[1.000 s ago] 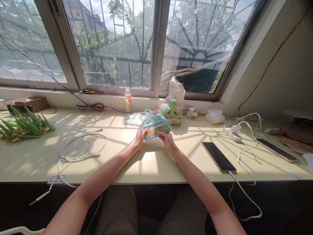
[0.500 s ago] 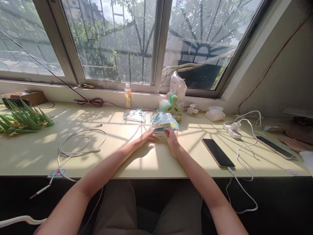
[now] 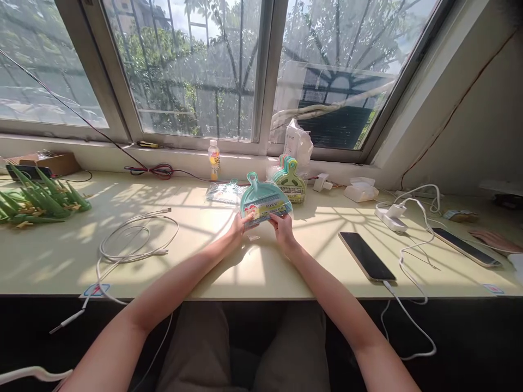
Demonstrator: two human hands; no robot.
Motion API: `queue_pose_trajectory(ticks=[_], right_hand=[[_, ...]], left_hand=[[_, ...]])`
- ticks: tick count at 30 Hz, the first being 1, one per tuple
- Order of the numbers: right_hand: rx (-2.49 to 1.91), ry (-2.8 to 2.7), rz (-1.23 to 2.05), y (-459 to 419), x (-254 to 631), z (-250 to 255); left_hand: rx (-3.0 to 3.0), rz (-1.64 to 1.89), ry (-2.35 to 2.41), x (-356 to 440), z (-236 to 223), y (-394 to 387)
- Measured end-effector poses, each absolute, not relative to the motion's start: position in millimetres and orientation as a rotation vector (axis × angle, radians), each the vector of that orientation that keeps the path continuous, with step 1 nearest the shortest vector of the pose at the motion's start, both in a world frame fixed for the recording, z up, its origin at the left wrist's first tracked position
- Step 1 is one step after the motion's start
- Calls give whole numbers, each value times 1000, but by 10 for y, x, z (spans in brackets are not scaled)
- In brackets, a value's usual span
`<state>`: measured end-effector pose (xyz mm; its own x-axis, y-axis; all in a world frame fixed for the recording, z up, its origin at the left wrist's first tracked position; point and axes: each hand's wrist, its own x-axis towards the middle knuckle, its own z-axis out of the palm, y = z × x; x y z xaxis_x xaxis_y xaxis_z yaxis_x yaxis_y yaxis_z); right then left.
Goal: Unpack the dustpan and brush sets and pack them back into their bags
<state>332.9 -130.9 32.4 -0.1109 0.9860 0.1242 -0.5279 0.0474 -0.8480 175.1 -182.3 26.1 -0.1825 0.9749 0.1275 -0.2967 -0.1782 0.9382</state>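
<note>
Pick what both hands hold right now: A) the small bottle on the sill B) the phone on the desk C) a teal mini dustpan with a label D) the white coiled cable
C: the left hand and right hand both grip the teal dustpan above the desk.

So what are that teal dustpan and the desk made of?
The dustpan, held by the left hand and right hand, looks like moulded plastic: one even teal colour, smooth, thin edges, with a paper label. The desk seems a pale laminate board, flat and faintly glossy in the sun.
</note>
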Motion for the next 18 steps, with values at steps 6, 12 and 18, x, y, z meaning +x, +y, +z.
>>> queue_pose_trajectory(ticks=[6,12,18], right_hand=[[-641,-914,1441,-1232,3443,347],[-629,-1002,1543,-1239,3381,331],[-833,-1156,1469,-1081,3517,366]], left_hand=[[1023,1482,927,1843,350,-1920],[1073,1506,981,1685,357,-1861],[935,1522,1049,1486,308,-1713]])
